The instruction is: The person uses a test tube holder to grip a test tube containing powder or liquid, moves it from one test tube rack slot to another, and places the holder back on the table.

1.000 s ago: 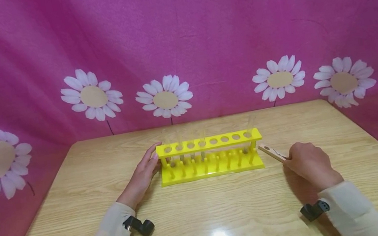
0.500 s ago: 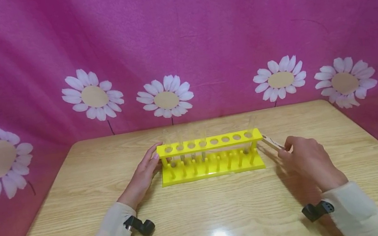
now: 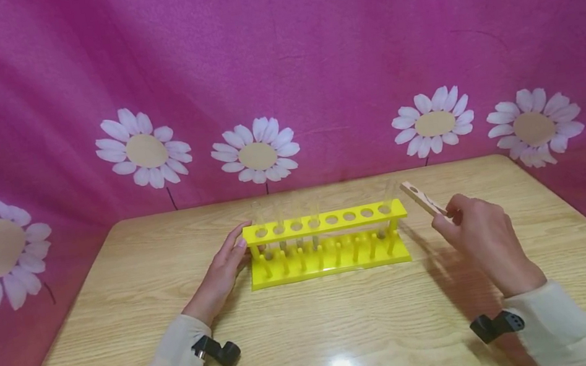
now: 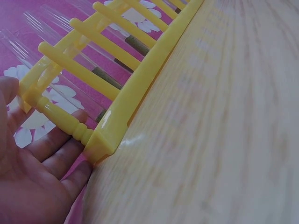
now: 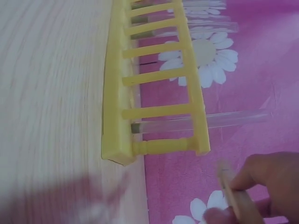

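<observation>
A yellow test tube rack (image 3: 323, 220) stands upright on the wooden table. Glass test tubes fill its left holes, and one more test tube (image 3: 388, 196) leans in the rightmost hole. Dark material shows at the tubes' lower ends in both wrist views. My left hand (image 3: 218, 281) holds the rack's left end, its fingers behind the end post (image 4: 63, 120) and its thumb at the top bar. To the right of the rack, my right hand (image 3: 486, 244) pinches a wooden test tube holder (image 3: 422, 200) between thumb and fingers. The holder's tip is raised beside the rightmost tube, apart from it.
The table (image 3: 313, 324) extends in front of the rack and to both sides. Behind it hangs a magenta cloth (image 3: 309, 55) printed with white flowers. Each sleeve carries a small black camera mount, the left mount (image 3: 218, 351) and the right mount (image 3: 495, 326).
My right hand has lifted the test tube holder, its tip rising from beside the rack's base to above the top bar. The left hand and the rack have stayed put.
</observation>
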A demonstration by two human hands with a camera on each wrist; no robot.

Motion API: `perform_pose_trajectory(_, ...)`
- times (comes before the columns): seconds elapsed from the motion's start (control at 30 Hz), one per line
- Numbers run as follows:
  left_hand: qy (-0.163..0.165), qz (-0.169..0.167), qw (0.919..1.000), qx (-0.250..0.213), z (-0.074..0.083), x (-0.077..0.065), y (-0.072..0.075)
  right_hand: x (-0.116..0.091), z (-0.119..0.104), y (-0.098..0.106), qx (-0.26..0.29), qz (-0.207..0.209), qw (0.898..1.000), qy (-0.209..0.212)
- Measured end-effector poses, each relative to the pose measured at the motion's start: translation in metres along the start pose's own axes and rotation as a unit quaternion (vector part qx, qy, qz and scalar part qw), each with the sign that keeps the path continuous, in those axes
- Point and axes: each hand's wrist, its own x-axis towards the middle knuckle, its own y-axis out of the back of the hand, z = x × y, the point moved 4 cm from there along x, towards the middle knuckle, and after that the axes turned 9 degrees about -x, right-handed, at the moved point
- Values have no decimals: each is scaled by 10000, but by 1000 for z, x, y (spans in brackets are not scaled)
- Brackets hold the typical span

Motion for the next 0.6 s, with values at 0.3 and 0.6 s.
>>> perform_pose_trajectory(0.3, 2, -38, 10000, -25, 0, 0, 0, -3, -8, 13, 176, 798, 9965, 194)
perform_pose_trajectory(0.6, -16, -24, 10000, -22, -1, -1, 0, -7, -18, 23, 375, 1088, 9930, 254)
